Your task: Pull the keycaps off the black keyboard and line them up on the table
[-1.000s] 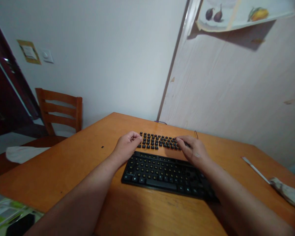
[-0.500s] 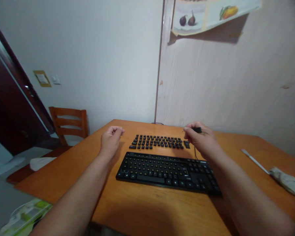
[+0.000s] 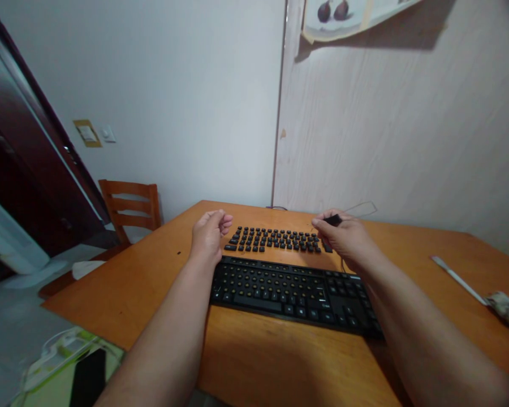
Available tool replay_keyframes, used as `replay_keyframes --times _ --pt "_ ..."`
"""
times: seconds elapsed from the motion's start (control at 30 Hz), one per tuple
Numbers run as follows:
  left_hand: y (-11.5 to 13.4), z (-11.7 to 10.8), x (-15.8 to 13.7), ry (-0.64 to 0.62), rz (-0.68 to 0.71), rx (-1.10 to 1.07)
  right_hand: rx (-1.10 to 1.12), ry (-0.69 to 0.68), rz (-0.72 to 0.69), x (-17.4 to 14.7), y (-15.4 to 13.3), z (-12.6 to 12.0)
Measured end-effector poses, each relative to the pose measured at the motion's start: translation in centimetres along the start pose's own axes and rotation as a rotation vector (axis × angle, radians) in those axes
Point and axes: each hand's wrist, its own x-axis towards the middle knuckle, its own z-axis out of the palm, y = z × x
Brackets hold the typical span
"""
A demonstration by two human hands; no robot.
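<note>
1. The right hand [image 3: 341, 233] hangs above the far side of the keyboard [image 3: 275, 291], thumb and fingers pinched round a small black tool [image 3: 333, 220]; a thin wire loop [image 3: 369, 209] juts out past the back of the hand
2. The left hand [image 3: 210, 232] is loosely curled near the keyboard's far left corner, thumb drawn in beside the index finger; whether it has hold of anything small cannot be told
3. The keyboard lies on the wooden table [image 3: 161, 299] between the two forearms, its right end partly hidden by the right one
4. Yellowish stems stand bare over much of its main block, while the space bar [image 3: 258, 304] and other keys of the front row are in place
5. Behind the keyboard, loose keycaps [image 3: 282, 239] are set out on the table in rows, well filled from the left hand's side across to the right hand
6. Farther right lie a slim pale brush [image 3: 458, 280] and a crumpled cloth [image 3: 507, 311], end to end
</note>
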Motion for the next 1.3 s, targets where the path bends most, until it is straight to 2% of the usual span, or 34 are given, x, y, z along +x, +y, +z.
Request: replay_keyframes --times 0.2,0.43,0.53,0.9,1.1,1.3 --pt "-0.8 -0.1 -0.3 -0.232 -0.109 0.194 -0.005 -0.006 0.036 0.1 0.8 0.5" --pt "-1.6 -0.1 -0.2 -0.232 -0.066 0.374 0.042 -0.139 0.139 -1.4 0.3 2.8" --pt "-1.8 0.0 -0.2 -0.253 -0.025 0.400 0.039 -0.266 0.160 -2.3 0.4 3.8" --pt "-1.6 0.7 -1.1 -0.287 -0.017 0.428 -0.093 -0.721 -0.040 -6.2 -0.9 6.3" --pt "-1.8 0.7 -1.1 -0.309 0.012 0.428 -0.175 -0.812 -0.110 -6.9 -1.1 6.7" --pt "-1.9 0.8 -1.2 -0.326 0.010 0.449 -0.248 -0.832 -0.134 -7.2 -0.8 6.8"
